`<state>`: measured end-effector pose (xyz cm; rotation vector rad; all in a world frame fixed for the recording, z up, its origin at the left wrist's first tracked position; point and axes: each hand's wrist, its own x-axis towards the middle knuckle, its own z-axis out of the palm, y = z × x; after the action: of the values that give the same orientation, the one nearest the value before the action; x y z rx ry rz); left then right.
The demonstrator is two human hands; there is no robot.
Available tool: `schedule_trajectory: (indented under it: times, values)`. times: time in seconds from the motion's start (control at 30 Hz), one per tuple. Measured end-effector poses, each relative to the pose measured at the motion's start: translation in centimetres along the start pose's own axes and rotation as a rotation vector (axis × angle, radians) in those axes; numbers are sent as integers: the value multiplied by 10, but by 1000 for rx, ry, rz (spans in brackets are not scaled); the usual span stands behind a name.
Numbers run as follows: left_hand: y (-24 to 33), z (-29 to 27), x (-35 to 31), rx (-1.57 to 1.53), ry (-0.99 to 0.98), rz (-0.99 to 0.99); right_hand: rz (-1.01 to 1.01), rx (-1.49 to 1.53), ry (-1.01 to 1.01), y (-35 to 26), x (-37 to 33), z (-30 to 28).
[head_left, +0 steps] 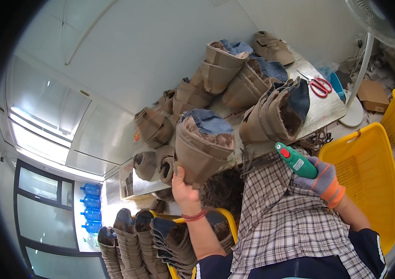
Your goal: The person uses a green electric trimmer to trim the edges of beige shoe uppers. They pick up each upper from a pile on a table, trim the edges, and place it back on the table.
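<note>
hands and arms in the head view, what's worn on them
The left hand is ungloved, with a red bracelet at the wrist. The right hand wears a grey-and-orange glove with an orange cuff. Navy sleeves with white stripes leave both forearms uncovered.

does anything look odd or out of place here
One mismatch stands out: the right hand, holding a green tool, wears a grey and orange glove, while the left hand, holding brown fur-lined pieces, is bare.

Left hand (187, 195), mid-frame, grips brown fur-lined piece (200, 156); gloved right hand (322, 180), centre-right, holds green tool (297, 162). Red-handled scissors (319, 86) upper right.
</note>
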<state>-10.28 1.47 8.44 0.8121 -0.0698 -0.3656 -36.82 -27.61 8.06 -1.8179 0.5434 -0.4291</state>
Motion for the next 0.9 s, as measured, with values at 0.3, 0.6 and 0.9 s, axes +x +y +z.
schedule_trajectory:
  times: [0.3, 0.6, 0.9]
  values:
    - [46, -7, -46, -478, -59, -333, -677, -538, 138, 11, 21, 2]
    - [23, -31, -56, -638, 56, -380, -869, -689, 143, 48, 23, -1]
    - [12, -36, -59, -649, 117, -381, -895, -693, 128, 55, 28, 0]
